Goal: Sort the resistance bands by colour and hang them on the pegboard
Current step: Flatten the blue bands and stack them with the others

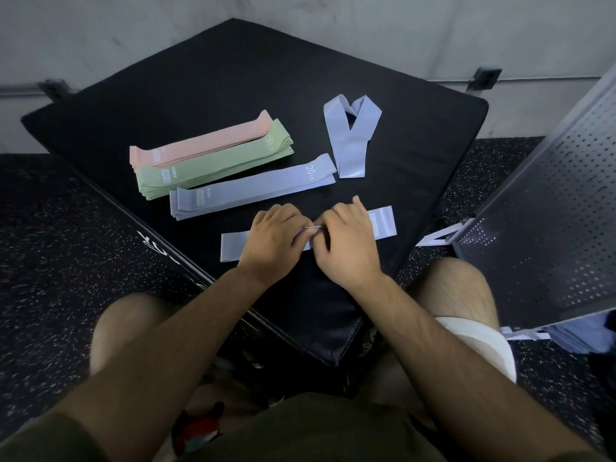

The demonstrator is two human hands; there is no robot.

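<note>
A flat lavender band (233, 247) lies across the near part of the black mat (233, 78). Both my hands meet at its middle: my left hand (271, 243) and my right hand (348, 243) pinch its upper edge between fingertips. Behind it lies a small pile of lavender bands (253, 188) marked 20 LB. Further back sit a stack of green bands (213, 165) and a stack of pink bands (200, 145), side by side. A twisted lavender band (350, 151) lies at the right. The grey perforated pegboard (546, 208) leans at the far right.
The mat sits on a speckled dark rubber floor (66, 261), against a grey wall (300, 18). My knees flank the mat's near corner. Pale lavender bands (580, 338) show under the pegboard's lower edge. White bracket feet (436, 240) hold the pegboard beside the mat.
</note>
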